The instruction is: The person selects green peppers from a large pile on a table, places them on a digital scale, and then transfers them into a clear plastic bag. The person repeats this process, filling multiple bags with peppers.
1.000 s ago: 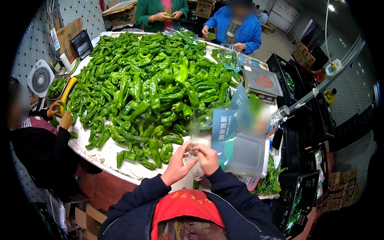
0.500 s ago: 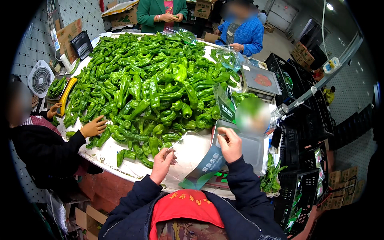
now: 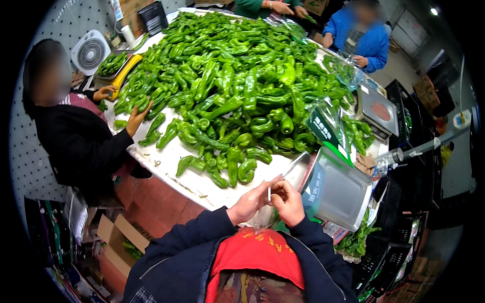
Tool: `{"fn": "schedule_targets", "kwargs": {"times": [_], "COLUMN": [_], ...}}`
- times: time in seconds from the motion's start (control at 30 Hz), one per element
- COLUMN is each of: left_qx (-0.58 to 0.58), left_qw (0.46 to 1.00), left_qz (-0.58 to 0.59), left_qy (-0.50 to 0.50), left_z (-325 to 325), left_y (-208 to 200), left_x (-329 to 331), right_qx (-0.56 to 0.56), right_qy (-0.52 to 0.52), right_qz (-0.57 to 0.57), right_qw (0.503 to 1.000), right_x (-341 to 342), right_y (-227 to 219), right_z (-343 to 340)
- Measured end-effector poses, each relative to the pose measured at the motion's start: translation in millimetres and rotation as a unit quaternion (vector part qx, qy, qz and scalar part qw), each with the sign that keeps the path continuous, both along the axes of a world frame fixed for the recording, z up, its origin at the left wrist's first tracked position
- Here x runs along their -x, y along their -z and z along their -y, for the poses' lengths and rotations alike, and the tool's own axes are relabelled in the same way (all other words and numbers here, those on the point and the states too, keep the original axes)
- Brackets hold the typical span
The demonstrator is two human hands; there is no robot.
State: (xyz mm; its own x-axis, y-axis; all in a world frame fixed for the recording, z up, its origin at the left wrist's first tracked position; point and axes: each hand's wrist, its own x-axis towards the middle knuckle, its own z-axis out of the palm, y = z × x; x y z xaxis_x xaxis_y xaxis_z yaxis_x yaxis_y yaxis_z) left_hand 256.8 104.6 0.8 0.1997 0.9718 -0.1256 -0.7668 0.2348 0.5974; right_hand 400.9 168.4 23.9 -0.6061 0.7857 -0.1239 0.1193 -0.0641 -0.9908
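My left hand [image 3: 248, 204] and my right hand [image 3: 289, 203] are close together at the near edge of the table, fingers pinched on a clear plastic bag [image 3: 262, 218]. A narrow white edge shows between the fingertips. Part of the bag is hidden by my hands. Just right of my right hand is a scale with a grey metal tray [image 3: 346, 184]; blue-green printed film [image 3: 316, 188] shows at the tray's left side. Beyond my hands lies a big heap of long green peppers [image 3: 227, 96]. A printed bag [image 3: 323, 121] lies beside peppers behind the scale.
A person in black [image 3: 70, 136] at the left has one hand at the peppers. Another in blue [image 3: 361, 38] stands at the far right, near a second scale [image 3: 378, 108]. Black crates [image 3: 389, 262] line the right side. An open cardboard box [image 3: 121, 242] sits on the floor, lower left.
My hands, apart before with the printed bag spread between them, have come together in a pinch. The view has turned, so the table shows further right. The person in green has reached lower.
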Motion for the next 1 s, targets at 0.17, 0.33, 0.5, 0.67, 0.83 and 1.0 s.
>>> {"fn": "schedule_targets", "kwargs": {"times": [0.17,0.33,0.5,0.67,0.83,1.0], "left_qx": [-0.065,-0.106,0.001,0.070,0.114,0.194], "left_qw": [0.970,0.913,0.942,0.972,0.980,0.974], "left_qz": [-0.234,-0.384,-0.320,-0.194,0.006,-0.067], "left_qy": [-0.014,-0.086,-0.097,-0.114,-0.160,-0.092], "left_z": [8.1,19.0,20.2,29.8,29.7,35.0], "left_y": [5.2,2.3,27.5,35.2,25.2,44.2], "left_x": [-1.5,2.5,17.4,23.8,20.5,30.7], "right_qx": [-0.041,0.027,0.103,0.197,0.215,0.232], "right_qy": [0.060,0.004,-0.043,-0.023,0.005,0.044], "right_qz": [0.024,-0.006,-0.028,-0.076,-0.102,-0.159], "right_qw": [0.997,1.000,0.993,0.977,0.971,0.959], "right_x": [3.9,3.3,3.0,10.4,15.0,12.6], "right_y": [2.0,-4.4,17.1,20.1,23.8,19.3], "right_z": [4.8,4.2,8.6,10.2,15.3,16.3]}}
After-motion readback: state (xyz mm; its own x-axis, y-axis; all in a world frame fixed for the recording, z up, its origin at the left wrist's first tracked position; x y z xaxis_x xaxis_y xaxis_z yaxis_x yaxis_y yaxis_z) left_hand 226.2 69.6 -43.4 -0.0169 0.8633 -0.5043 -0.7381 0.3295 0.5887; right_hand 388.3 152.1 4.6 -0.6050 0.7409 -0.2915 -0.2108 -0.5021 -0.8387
